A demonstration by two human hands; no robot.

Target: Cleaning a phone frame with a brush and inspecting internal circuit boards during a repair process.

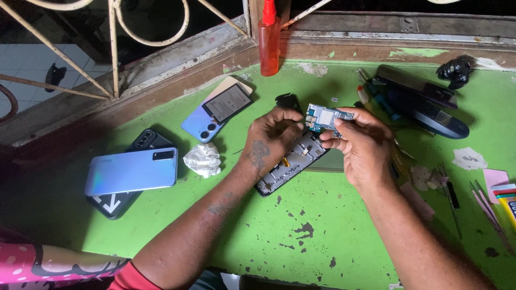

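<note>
Both hands hold a small blue-green phone circuit board just above an opened phone frame lying on the green table. My left hand pinches the board's left end with its fingertips. My right hand grips the board's right side from the other end. The phone frame lies diagonally beneath the hands, its inside facing up, partly hidden by them.
A light blue phone back rests on a black phone at the left. Another blue phone with a battery lies farther back, a crumpled cloth between. A red bottle stands at the window. Dark phones and tools lie at the right.
</note>
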